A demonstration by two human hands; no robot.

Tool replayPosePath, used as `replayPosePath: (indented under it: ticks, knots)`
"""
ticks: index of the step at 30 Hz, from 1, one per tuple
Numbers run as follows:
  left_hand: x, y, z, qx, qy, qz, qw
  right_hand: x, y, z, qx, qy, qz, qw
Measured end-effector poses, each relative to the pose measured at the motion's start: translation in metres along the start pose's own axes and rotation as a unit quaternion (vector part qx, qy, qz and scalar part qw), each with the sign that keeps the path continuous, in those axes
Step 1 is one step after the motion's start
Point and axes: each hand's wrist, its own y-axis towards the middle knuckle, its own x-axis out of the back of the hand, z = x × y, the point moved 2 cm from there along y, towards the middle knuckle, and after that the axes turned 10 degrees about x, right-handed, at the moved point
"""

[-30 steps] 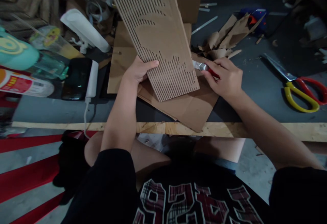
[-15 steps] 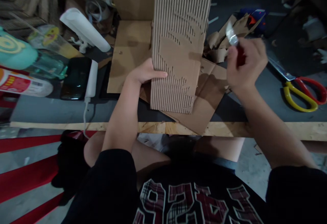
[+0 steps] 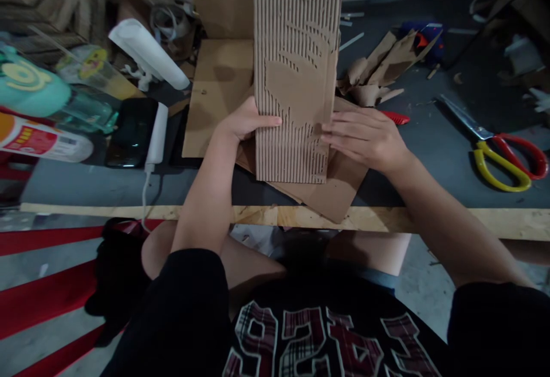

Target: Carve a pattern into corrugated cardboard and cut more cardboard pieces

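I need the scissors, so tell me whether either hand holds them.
No, the left hand and right hand touch ribbed cardboard, while the scissors lie on the tabletop.

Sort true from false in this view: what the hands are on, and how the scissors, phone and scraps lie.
1. The left hand grips the corrugated cardboard. True.
2. The right hand holds a red handle. False: the right hand has its fingers on the corrugated cardboard; the red handle shows beyond it.
3. The scissors have one red loop and one yellow. True.
4. The phone touches the scissors. False: the phone lies left of both hands.
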Motion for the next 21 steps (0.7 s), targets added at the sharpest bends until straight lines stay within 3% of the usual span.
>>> replayPosePath:
  ticks: [2,6,13,21]
  knots:
    - [0.000,0.000,-0.001,0.008,0.006,0.010,1.000,0.000,0.001,0.003,0.024,0.037,0.021,0.999]
    - [0.000,-0.001,-0.003,0.005,0.022,0.030,0.999,-0.005,-0.001,0.003,0.081,0.060,-0.016,0.995]
    - [0.000,-0.002,-0.004,0.022,0.006,0.021,1.000,-0.012,0.000,0.016,0.197,-0.047,-0.114,0.973]
    - [0.001,-0.004,-0.003,0.027,-0.015,0.024,0.999,-0.016,0.006,0.029,0.109,-0.074,-0.089,0.987]
